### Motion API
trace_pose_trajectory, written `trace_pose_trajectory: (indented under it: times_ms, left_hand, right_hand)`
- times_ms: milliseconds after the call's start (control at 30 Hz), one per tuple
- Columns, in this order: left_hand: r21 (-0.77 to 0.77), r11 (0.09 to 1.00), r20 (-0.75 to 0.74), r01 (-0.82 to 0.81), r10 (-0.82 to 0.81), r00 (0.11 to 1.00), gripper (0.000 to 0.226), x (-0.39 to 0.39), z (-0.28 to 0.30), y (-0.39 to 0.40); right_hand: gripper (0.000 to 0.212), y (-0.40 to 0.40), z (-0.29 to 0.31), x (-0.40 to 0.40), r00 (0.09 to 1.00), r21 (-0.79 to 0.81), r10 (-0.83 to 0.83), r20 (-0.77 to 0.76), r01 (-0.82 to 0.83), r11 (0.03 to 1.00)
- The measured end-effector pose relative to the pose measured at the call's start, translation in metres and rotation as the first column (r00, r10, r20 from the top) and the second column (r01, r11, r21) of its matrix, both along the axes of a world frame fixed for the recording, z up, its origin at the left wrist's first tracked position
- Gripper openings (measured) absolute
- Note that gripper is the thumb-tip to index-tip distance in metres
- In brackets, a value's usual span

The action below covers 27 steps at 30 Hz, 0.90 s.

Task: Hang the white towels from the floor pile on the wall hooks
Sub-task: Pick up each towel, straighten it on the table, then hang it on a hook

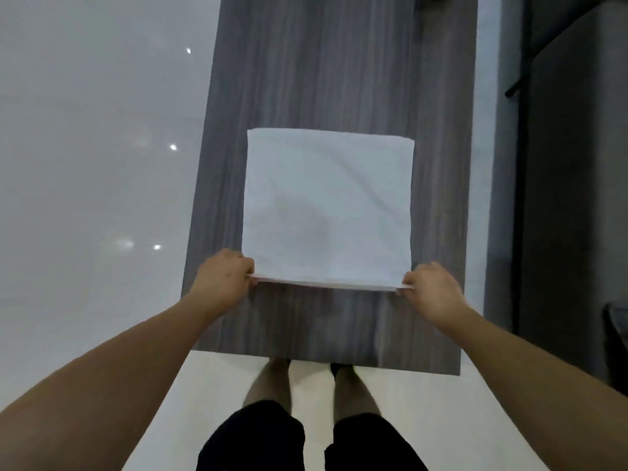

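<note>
A white towel [328, 205] lies folded into a square on a grey wood-grain tabletop [333, 73]. My left hand [224, 278] pinches the towel's near left corner. At the near right corner, my right hand [431, 288] pinches the same edge. That near edge is lifted slightly off the table between both hands. No wall hooks and no floor pile show in the head view.
The table's near edge [326, 360] is just in front of my legs and feet. A glossy pale floor [85, 164] spreads to the left. A dark cabinet [574, 164] stands along the right side.
</note>
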<state>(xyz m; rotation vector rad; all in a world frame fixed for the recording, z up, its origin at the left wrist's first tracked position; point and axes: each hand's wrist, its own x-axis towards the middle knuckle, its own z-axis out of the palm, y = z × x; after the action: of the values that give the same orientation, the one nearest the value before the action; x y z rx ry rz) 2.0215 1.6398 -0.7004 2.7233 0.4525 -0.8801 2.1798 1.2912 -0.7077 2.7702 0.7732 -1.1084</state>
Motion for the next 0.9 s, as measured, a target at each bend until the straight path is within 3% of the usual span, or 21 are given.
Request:
trace_pose_trajectory:
  times_ms: [133,233,300,367,400,467,533,600,700,800,900]
  left_hand:
    - [-0.066,0.995,-0.226,0.075,-0.088,0.97,0.009,-0.031,-0.033,-0.021]
    - [-0.094,0.992,-0.335,0.086,-0.113,0.935,0.01,-0.032,-0.037,-0.023]
    - [-0.144,0.984,-0.474,0.108,-0.164,0.865,0.011,-0.018,-0.031,-0.02]
    - [-0.157,0.981,-0.563,0.113,-0.183,0.806,0.031,0.003,-0.024,-0.018]
    - [-0.139,0.986,-0.546,0.088,-0.15,0.824,0.037,0.015,-0.021,-0.017]
    - [-0.089,0.996,-0.343,0.015,-0.045,0.938,0.036,0.042,-0.018,-0.015]
    - [-0.063,0.997,-0.031,-0.036,0.034,0.999,0.035,0.07,-0.02,-0.014]
    - [-0.066,0.997,0.138,-0.038,0.047,0.989,0.045,0.099,-0.025,-0.018]
    - [-0.02,1.0,0.167,-0.024,0.027,0.986,0.06,0.143,-0.039,-0.027]
    - [0.048,0.999,0.165,0.023,-0.031,0.986,0.071,0.17,-0.067,-0.023]
    - [0.071,0.995,0.141,-0.072,0.061,0.988,0.087,0.17,-0.095,0.002]
  right_hand:
    - [0.011,-0.013,-0.028,-0.035,0.989,-0.037,-0.093,-0.118,0.089,0.995]
    - [0.007,-0.004,-0.024,-0.029,0.978,-0.126,-0.056,-0.2,0.031,0.992]
    - [0.023,0.008,-0.015,-0.014,0.936,-0.245,0.03,-0.352,-0.123,0.962]
    - [0.048,0.024,-0.005,0.003,0.869,-0.334,0.082,-0.489,-0.273,0.902]
    - [0.054,0.033,-0.002,0.011,0.862,-0.346,0.094,-0.497,-0.297,0.89]
    - [0.046,0.056,0.001,0.027,0.922,-0.278,0.082,-0.379,-0.198,0.94]
    - [0.038,0.082,0.0,0.043,0.989,-0.072,0.001,-0.148,-0.012,0.997]
    - [0.04,0.109,-0.006,0.056,0.995,0.149,-0.097,0.034,0.091,0.985]
    - [0.05,0.151,-0.025,0.068,0.983,0.266,-0.078,0.167,0.031,0.963]
    - [0.059,0.175,-0.063,0.079,0.978,0.206,-0.004,0.21,-0.041,0.978]
    - [0.065,0.162,-0.095,0.093,0.957,0.179,0.022,0.289,-0.076,0.981]
